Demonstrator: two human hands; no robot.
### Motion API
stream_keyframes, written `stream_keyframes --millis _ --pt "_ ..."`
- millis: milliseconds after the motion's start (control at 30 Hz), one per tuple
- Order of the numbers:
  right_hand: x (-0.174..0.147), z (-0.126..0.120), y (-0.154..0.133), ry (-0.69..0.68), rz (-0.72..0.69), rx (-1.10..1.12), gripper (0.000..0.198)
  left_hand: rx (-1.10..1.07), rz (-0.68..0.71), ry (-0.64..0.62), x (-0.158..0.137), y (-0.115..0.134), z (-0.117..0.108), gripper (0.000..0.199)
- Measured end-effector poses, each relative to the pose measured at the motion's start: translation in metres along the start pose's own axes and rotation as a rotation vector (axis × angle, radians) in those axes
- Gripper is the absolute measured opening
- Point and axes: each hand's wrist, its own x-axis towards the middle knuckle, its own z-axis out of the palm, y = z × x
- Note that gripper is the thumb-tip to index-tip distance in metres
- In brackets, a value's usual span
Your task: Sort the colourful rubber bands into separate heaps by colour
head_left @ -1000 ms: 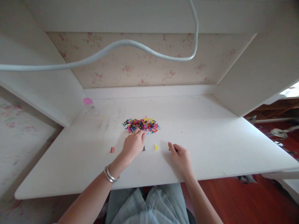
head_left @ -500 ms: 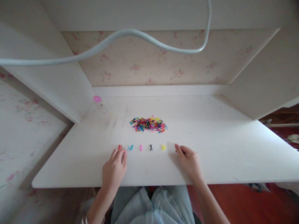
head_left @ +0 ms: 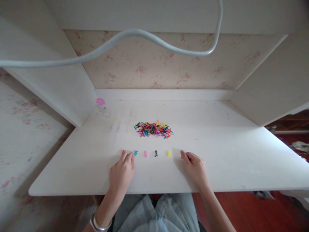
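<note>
On the white desk (head_left: 224, 145), small coloured rubber bands lie in a row. My left hand (head_left: 122, 172) is at the left end, fingers drawn together and fingertips down on a blue rubber band (head_left: 135, 153). A bit of a red rubber band (head_left: 123, 151) shows just past its fingers; the rest is hidden. Further right come a pink band (head_left: 145, 153), a black band (head_left: 156, 153) and a small yellow cluster (head_left: 169, 153). Right of the yellow ones, my right hand (head_left: 195, 167) rests on the desk in a loose fist, with nothing visible in it.
Behind the row lies a mixed pile of coloured rubber bands (head_left: 154, 129). A clear container with a pink lid (head_left: 100, 101) is at the back left, with a yellow speck nearby. A white cable (head_left: 135, 33) crosses the view above. Side panels flank the desk.
My left hand has moved slightly right, from beside the red bands onto the blue ones, covering one blue band that was visible. My right hand has stayed in place.
</note>
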Motion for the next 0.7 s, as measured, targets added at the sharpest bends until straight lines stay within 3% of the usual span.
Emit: stream_keyframes --millis 467,700 --pt "0.001 0.002 0.002 -0.001 0.002 0.008 0.054 -0.108 0.015 -0.018 -0.003 -0.001 0.003 0.028" --pt "0.008 0.001 -0.003 -0.035 0.029 -0.034 0.052 -0.169 0.076 0.096 -0.011 -0.012 0.006 0.025"
